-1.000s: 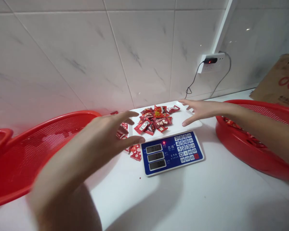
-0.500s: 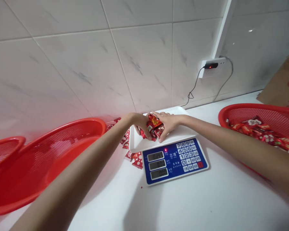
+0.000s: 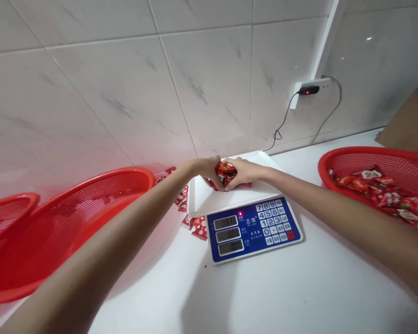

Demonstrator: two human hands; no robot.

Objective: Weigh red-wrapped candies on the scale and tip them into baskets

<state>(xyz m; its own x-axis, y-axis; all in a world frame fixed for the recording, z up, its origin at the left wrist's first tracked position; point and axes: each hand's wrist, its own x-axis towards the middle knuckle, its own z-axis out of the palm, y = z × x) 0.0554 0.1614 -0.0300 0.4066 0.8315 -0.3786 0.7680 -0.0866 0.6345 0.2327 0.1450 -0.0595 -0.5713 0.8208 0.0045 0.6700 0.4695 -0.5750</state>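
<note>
- Along the wall-side edge of the white tabletop (image 3: pixel 153 297), two bare hands clasp a small heap of red packets (image 3: pixel 225 178), which rests around the middle of a white tray (image 3: pixel 212 204).
- The left hand (image 3: pixel 208 170) curls about the heap's left side, grasping it, thumb toward the tray's near edge.
- The right hand (image 3: pixel 244 170) grips the same packets from the right, the two thumb tips touching or nearly so; one packet shows on the tray just below this hand.
- Beneath the tray, a scale (image 3: pixel 252 230) turns its blue panel toward the tabletop's near side, a red light glowing above the keypad; the top reading is too dim to make out.
- Beside the tray's left edge, spotted packets (image 3: pixel 199 227) lie loose on the tabletop.
- At the tabletop's left side, a large red basket (image 3: pixel 139 172) stands against a smaller basket (image 3: pixel 33 199).
- Toward the right edge, another basket (image 3: pixel 329 160) holds more packets, the right forearm crossing in front; a cardboard box (image 3: pixel 407 116) occupies the far right corner.
</note>
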